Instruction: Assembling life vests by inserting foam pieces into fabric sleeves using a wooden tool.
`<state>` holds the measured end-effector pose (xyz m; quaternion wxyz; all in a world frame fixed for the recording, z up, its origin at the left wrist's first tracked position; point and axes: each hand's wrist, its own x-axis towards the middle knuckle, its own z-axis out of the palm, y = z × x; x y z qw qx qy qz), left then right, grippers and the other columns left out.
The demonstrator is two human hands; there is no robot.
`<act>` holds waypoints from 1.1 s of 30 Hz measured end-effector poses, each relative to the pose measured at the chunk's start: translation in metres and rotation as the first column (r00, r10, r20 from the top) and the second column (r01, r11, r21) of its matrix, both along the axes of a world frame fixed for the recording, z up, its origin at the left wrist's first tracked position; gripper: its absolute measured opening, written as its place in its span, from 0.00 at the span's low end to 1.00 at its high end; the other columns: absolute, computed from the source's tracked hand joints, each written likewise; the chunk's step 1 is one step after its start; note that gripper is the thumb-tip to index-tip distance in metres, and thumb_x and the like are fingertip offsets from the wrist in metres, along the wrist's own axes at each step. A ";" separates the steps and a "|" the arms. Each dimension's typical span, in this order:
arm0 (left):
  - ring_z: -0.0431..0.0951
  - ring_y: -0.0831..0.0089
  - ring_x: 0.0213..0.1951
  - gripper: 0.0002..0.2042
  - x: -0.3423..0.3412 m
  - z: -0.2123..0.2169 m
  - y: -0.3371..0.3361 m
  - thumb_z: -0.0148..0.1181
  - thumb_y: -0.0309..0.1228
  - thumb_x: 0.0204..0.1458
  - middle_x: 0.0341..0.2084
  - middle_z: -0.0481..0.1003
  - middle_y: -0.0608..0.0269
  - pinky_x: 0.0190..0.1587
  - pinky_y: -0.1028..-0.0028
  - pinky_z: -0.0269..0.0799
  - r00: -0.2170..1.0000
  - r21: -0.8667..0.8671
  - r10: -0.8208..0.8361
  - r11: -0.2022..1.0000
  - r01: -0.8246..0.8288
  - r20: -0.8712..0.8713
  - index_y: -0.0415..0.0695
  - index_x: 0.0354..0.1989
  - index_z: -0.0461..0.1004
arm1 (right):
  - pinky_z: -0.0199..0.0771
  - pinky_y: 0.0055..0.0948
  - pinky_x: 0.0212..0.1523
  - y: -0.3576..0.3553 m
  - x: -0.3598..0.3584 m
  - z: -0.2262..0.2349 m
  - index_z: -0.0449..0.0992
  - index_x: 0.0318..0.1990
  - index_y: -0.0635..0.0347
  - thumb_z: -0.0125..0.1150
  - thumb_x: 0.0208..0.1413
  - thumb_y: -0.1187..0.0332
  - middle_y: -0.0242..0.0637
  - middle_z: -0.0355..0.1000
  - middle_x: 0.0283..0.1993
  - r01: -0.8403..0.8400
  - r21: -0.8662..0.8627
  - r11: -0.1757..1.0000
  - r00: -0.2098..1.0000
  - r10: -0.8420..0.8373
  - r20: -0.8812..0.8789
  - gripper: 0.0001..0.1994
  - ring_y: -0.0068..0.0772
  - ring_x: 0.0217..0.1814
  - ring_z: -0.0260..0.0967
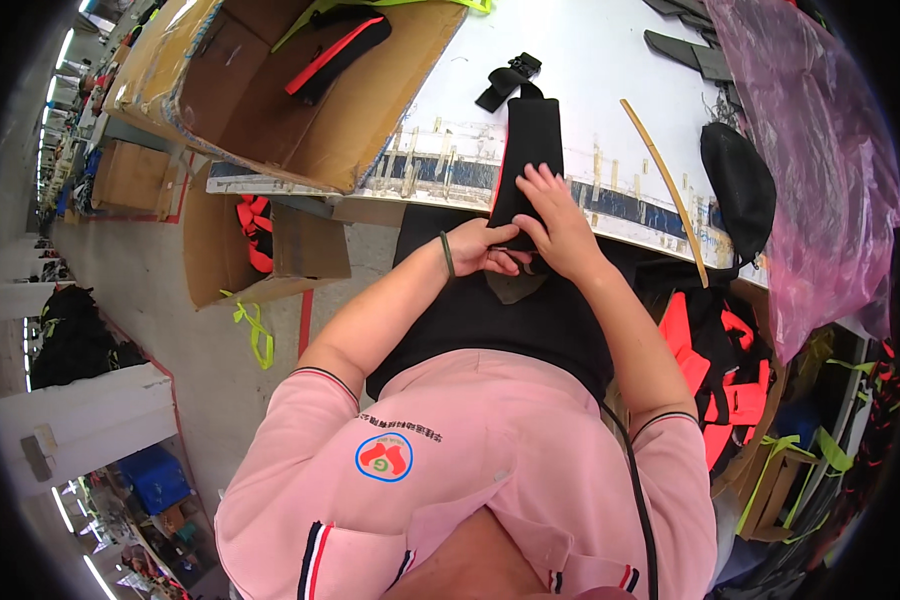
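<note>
A black padded belt [535, 125] with a red edge lies over the white table's near edge, pointing away from me. A webbing strap with a black buckle [515, 78] is at its far end. My left hand [482, 248] is closed on the belt's near end, with the fingers curled under it. Flat on the belt's right side rests my right hand [560, 220], its fingers stretched out and the thumb toward the left hand. Just below my hands a dark grey flap [515, 287] hangs over my lap; what it belongs to is partly hidden.
On the table's left stands an open cardboard box [260, 130] holding another black and red belt [338, 62]. A yellow strip [660, 165], a black pouch [738, 190] and pink plastic sheeting [810, 150] lie rightward. Below are boxes with red-black pieces [735, 400].
</note>
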<state>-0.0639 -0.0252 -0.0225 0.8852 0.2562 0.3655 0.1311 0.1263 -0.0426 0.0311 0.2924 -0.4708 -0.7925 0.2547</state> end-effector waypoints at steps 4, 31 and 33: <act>0.78 0.66 0.26 0.14 0.001 -0.012 -0.012 0.52 0.33 0.56 0.33 0.75 0.44 0.41 0.65 0.77 0.999 -0.034 0.029 0.999 -0.030 -0.038 0.37 0.46 0.67 | 0.40 0.41 0.68 0.021 -0.006 -0.005 0.54 0.61 0.65 0.55 0.52 0.55 0.48 0.47 0.67 0.007 0.196 0.981 0.951 -0.067 0.302 0.33 0.47 0.70 0.39; 0.70 0.78 0.14 0.11 0.000 -0.003 -0.032 0.51 0.31 0.56 0.29 0.76 0.48 0.36 0.72 0.76 0.988 0.130 0.152 0.980 -0.150 -0.006 0.35 0.41 0.70 | 0.67 0.24 0.27 -0.009 0.023 0.003 0.71 0.42 0.64 0.55 0.54 0.64 0.33 0.71 0.25 0.184 -0.457 0.870 0.932 -0.302 -0.200 0.13 0.28 0.24 0.68; 0.69 0.78 0.14 0.11 0.000 0.002 -0.033 0.51 0.30 0.56 0.30 0.76 0.49 0.37 0.72 0.76 0.991 0.140 0.134 0.981 -0.135 0.015 0.35 0.41 0.70 | 0.65 0.19 0.25 -0.032 0.030 0.018 0.73 0.37 0.63 0.54 0.55 0.64 0.29 0.71 0.26 -0.061 -0.825 0.562 0.935 -0.256 -0.244 0.10 0.19 0.24 0.66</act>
